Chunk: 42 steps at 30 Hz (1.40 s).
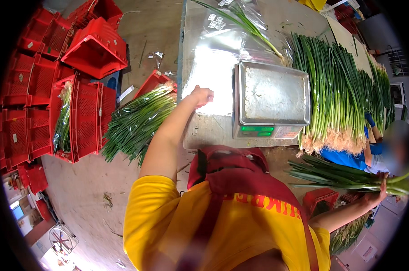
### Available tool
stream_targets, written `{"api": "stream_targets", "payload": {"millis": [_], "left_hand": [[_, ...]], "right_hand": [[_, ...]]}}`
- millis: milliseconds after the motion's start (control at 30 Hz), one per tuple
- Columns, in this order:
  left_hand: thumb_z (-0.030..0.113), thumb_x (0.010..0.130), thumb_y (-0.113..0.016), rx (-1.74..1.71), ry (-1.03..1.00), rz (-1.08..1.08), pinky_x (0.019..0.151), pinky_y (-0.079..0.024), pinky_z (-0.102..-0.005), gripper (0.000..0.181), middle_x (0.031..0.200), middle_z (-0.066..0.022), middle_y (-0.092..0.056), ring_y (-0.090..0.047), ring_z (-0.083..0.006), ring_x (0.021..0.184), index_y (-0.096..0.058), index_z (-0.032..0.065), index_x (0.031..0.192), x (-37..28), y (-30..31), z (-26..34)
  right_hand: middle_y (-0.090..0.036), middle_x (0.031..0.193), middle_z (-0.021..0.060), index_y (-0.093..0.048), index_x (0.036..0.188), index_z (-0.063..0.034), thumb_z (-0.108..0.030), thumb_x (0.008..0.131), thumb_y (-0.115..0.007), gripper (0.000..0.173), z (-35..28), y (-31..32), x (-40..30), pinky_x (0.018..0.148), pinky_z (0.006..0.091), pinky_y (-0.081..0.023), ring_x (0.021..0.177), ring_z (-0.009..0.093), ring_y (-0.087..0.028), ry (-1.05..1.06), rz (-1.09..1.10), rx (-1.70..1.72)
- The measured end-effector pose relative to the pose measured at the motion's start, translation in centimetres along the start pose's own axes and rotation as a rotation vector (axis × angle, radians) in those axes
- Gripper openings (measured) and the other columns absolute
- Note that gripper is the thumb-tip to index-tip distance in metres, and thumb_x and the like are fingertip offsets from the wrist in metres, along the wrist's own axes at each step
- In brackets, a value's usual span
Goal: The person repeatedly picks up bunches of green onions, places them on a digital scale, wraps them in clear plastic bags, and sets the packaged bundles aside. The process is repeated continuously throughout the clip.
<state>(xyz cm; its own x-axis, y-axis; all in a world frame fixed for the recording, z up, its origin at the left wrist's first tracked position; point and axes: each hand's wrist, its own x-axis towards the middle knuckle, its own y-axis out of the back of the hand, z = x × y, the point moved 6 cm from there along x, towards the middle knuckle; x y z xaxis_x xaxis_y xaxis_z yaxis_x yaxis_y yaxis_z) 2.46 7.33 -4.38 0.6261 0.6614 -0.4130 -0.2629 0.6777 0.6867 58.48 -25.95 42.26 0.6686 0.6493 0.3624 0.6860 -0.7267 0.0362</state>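
Observation:
My left hand (202,96) is on the left part of the metal table, its fingers curled over the edge of a glossy stack of clear plastic bags (215,64). Whether it pinches the film is hidden. Out to the right, my right hand (380,189) grips a bunch of green onions (340,178), the dark leaves pointing back towards my body. Right of the bags stands a digital scale with a bare steel pan (275,93) and a lit green display (257,130). Loose green onion stalks (255,30) lie across the bags behind the scale.
A long row of green onions (333,95) with roots covers the table's right side. A co-worker's blue-gloved hand (369,119) is beyond it. Bagged green onions (140,118) lie over a red crate left of the table; stacked red crates (86,118) stand farther left.

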Motion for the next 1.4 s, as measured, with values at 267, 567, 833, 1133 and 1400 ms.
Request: {"api": "stream_targets", "payload": {"millis": [267,567,833,1133,1400], "left_hand": [[0.014,0.082,-0.052,0.003,-0.292,0.632,0.069,-0.045,-0.0400,0.009,0.082,-0.0108,-0.055,-0.056,-0.0305,0.074,-0.057,0.0067,0.080,-3.0,6.4,4.2],[0.001,0.076,-0.051,-0.160,-0.268,0.872,0.065,-0.046,-0.0364,0.014,0.088,-0.0110,-0.056,-0.057,-0.0282,0.072,-0.055,0.0067,0.089,-8.2,11.5,14.9],[0.011,0.074,-0.063,-0.595,-0.067,0.511,0.074,-0.048,-0.0347,0.029,0.100,-0.0120,-0.060,-0.058,-0.0298,0.092,-0.057,0.0055,0.102,-6.4,9.4,19.5],[-0.004,0.071,-0.061,-0.168,-0.484,0.776,0.075,-0.047,-0.0362,0.042,0.107,-0.0114,-0.050,-0.056,-0.0320,0.086,-0.054,0.0074,0.111,-7.8,10.7,22.5],[-0.001,0.066,-0.057,0.468,-0.065,0.852,0.069,-0.045,-0.0360,0.034,0.090,-0.0065,-0.054,-0.055,-0.0253,0.080,-0.059,0.0077,0.099,-6.5,11.2,20.7]], "right_hand": [[-0.054,0.079,0.0051,-0.050,0.101,0.0008,-0.015,0.057,-0.070,0.051,3.7,-15.0,-1.7,0.062,0.0261,-0.044,0.069,0.014,-0.053,-0.155,-0.390,-0.404],[-0.054,0.094,0.0051,-0.051,0.108,-0.0039,-0.004,0.051,-0.074,0.061,12.8,-28.7,-8.8,0.071,0.0317,-0.051,0.083,0.017,-0.058,-0.508,-0.958,-0.327],[-0.057,0.110,0.0078,-0.044,0.124,-0.0067,0.001,0.053,-0.072,0.077,21.6,-34.9,-14.9,0.087,0.0339,-0.044,0.099,0.021,-0.055,-0.724,-1.355,-0.074],[-0.061,0.098,0.0170,-0.043,0.118,-0.0053,-0.009,0.058,-0.073,0.068,22.8,-33.8,-13.4,0.083,0.0356,-0.045,0.094,0.031,-0.058,-0.278,-1.250,-0.378],[-0.062,0.091,0.0191,-0.043,0.116,-0.0034,-0.007,0.058,-0.074,0.065,20.8,-29.6,-8.7,0.077,0.0373,-0.048,0.087,0.033,-0.061,-0.200,-0.954,-0.581]]}}
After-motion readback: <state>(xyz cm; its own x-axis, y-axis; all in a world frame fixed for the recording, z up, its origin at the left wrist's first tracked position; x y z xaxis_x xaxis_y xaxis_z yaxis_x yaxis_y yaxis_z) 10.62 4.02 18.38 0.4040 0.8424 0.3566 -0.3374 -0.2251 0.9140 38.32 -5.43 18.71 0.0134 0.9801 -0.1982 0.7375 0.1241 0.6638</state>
